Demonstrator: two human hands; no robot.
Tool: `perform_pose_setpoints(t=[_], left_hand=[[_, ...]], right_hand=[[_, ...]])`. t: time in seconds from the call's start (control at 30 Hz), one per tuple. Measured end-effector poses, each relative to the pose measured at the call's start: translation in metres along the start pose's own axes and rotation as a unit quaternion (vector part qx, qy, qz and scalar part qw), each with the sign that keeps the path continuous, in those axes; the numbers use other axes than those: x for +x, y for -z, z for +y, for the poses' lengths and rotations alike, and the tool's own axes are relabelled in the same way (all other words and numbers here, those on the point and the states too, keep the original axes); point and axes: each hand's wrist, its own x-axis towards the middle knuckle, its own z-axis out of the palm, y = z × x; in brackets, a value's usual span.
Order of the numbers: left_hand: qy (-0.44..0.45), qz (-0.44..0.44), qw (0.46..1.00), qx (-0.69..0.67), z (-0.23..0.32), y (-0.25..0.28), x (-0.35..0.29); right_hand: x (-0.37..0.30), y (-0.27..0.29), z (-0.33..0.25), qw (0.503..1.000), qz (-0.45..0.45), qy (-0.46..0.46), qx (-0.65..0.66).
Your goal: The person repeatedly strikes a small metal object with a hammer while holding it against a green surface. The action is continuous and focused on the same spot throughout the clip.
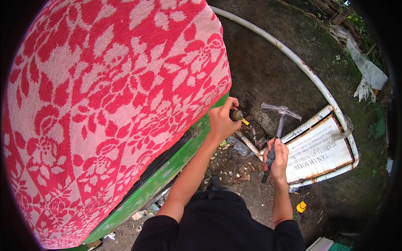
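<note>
My left hand (221, 121) is closed around a screwdriver-like tool handle (236, 115), dark with an olive-yellow butt end. Its far end is hidden behind my fingers, at the green side (161, 190) of a large object. A red and pink floral carpet (113, 96) drapes over the top of that object, its edge close to my left hand. In my right hand (277, 161) is a claw hammer (283, 113), gripped by its dark grey handle, with the metal head up and apart from the tool handle.
A bent white pipe frame (301, 65), rusty in spots, arcs around the right side and carries a white printed sign (320, 152). Litter (240, 169) covers the dirt ground in front of me. A yellow scrap (301, 206) lies by my right forearm.
</note>
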Motion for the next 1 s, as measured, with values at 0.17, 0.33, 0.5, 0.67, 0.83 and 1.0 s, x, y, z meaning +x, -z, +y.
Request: perform_pose_setpoints(t=[0.17,0.33,0.5,0.67,0.83,1.0], left_hand=[[0.011,0.002,1.000,0.002,-0.003,-0.004,0.002],[0.027,0.008,0.999,-0.021,-0.006,-0.002,0.002],[0.029,0.001,0.999,-0.030,-0.005,-0.003,0.003],[0.024,-0.021,0.999,0.003,-0.014,-0.005,-0.010],[-0.006,0.005,1.000,-0.005,-0.014,-0.005,-0.016],[-0.016,0.020,1.000,-0.013,-0.005,-0.001,-0.007]], right_hand=[[-0.001,0.000,-0.004,0.999,-0.030,-0.004,-0.022],[0.003,0.005,-0.028,0.997,-0.035,0.052,-0.055],[0.001,-0.007,-0.032,0.985,0.022,0.165,0.045],[0.009,0.006,0.015,0.978,-0.056,0.054,-0.195],[-0.005,0.012,-0.002,0.995,-0.020,-0.004,-0.095],[-0.004,0.015,-0.028,0.998,-0.015,0.033,-0.052]])
